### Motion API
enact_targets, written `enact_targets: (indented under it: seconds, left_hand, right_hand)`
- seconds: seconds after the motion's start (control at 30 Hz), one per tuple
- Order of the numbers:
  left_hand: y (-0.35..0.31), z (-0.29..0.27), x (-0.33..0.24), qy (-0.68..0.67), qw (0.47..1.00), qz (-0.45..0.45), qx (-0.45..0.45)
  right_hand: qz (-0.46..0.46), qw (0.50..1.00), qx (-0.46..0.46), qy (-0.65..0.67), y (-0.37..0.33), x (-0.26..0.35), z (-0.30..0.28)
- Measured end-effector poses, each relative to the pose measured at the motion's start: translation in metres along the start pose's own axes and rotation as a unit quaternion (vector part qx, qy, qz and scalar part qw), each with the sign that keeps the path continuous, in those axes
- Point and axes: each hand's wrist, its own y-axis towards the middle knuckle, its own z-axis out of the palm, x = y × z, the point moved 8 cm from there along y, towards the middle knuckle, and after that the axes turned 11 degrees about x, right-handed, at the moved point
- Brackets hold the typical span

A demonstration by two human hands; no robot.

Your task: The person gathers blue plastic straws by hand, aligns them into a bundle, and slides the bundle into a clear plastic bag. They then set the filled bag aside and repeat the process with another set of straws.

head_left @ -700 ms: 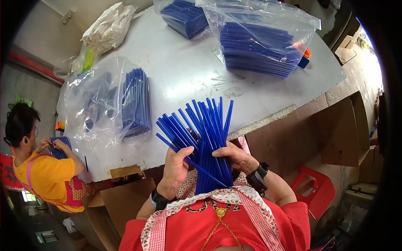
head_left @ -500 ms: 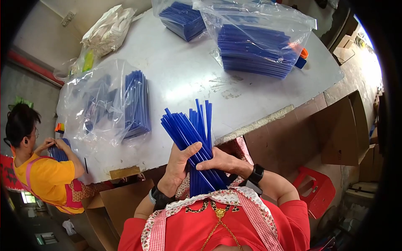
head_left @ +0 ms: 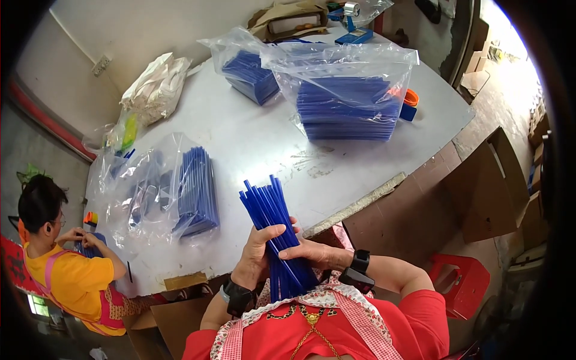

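Note:
A bundle of long blue plastic strips [head_left: 264,208] stands tilted in front of my chest, its upper ends fanned and uneven. My left hand [head_left: 254,257] wraps round its left side, thumb across the front. From the right, my right hand [head_left: 313,253] grips the same bundle, its thumb pressed on the strips below the left thumb. The lower ends reach down to my apron [head_left: 342,294]. Beyond my hands, on the table, a neat stack of blue strips [head_left: 198,189] lies beside a crumpled clear plastic bag [head_left: 135,195].
The pale table [head_left: 252,147] bears clear bags of blue strips [head_left: 348,108] at the back and an orange tape roll [head_left: 411,97]. At left, a co-worker in yellow [head_left: 75,270] handles blue strips. Cardboard boxes [head_left: 489,192] and a red stool [head_left: 465,285] stand at right.
The view has tipped up, so the table's back shows more. The strips' upper ends have drawn closer together; fingers of one hand now show behind the bundle. Both hands still hold it.

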Motion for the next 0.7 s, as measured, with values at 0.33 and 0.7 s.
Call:
enact_targets:
  seconds: [0.33, 0.7]
  left_hand:
    - [-0.006, -0.004, -0.031, 0.091, 0.969, 0.206, -0.099]
    - [-0.001, 0.152, -0.192, 0.063, 0.839, 0.526, 0.123]
  right_hand:
    - [-0.141, 0.847, -0.193, -0.475, -0.021, 0.062, 0.010]
    - [-0.385, 0.480, -0.280, -0.737, -0.063, 0.279, 0.093]
